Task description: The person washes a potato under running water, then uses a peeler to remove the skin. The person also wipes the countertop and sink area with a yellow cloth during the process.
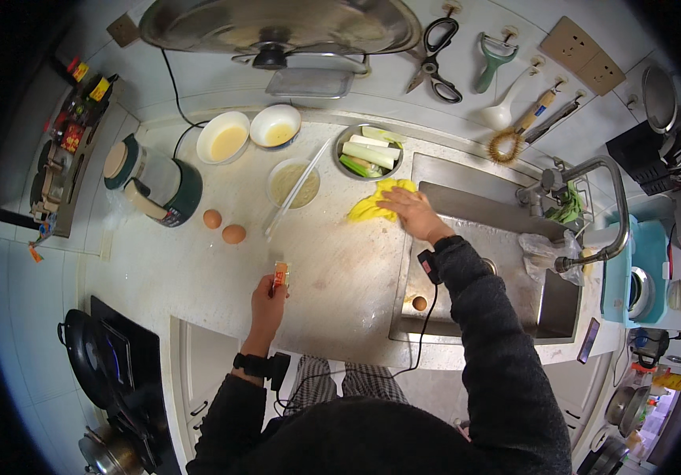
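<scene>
My right hand presses on a bunched yellow cloth on the counter, at the sink's left edge. Lower left of it, my left hand holds a small orange-and-clear packet between thumb and fingers. A metal bowl of cut leeks stands just behind the cloth. Left of that is a bowl of pale liquid with chopsticks laid across it. Two brown eggs lie on the counter left of my left hand.
Two white bowls with yellowish contents and a glass kettle stand at the back left. The steel sink on the right holds an eggshell or egg under a curved faucet. A black pan sits on the hob; a phone lies beyond the sink.
</scene>
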{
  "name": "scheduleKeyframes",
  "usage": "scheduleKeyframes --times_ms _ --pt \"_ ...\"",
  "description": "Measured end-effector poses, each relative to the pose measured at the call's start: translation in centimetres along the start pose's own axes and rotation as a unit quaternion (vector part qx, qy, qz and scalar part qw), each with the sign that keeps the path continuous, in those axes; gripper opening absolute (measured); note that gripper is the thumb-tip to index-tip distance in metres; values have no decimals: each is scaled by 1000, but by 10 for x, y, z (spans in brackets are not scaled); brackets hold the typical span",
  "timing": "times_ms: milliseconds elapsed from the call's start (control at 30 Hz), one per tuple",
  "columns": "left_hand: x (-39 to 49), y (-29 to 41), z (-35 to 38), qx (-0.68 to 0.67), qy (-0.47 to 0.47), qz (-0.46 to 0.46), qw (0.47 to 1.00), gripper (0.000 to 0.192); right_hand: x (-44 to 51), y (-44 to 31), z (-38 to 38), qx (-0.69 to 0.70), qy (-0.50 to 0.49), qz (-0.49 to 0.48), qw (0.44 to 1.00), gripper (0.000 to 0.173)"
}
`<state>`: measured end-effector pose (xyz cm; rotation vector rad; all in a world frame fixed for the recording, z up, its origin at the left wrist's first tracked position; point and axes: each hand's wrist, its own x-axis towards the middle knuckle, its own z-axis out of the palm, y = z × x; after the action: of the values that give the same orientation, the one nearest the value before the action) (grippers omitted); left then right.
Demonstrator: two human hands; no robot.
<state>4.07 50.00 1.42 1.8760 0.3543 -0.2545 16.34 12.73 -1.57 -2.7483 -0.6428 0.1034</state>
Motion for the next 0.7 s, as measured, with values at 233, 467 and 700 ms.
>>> scheduleKeyframes --times_ms 233,467,700 --pt "0 13 17 -10 -1 -11 1000 14 21 59 -14 -44 78 281 956 53" --pt "15 24 48 -19 -36 -11 999 14 -12 104 -14 -79 111 360 923 54" --pt "26 25 58 -29 -69 18 997 17 -83 163 -28 -102 132 524 835 60"
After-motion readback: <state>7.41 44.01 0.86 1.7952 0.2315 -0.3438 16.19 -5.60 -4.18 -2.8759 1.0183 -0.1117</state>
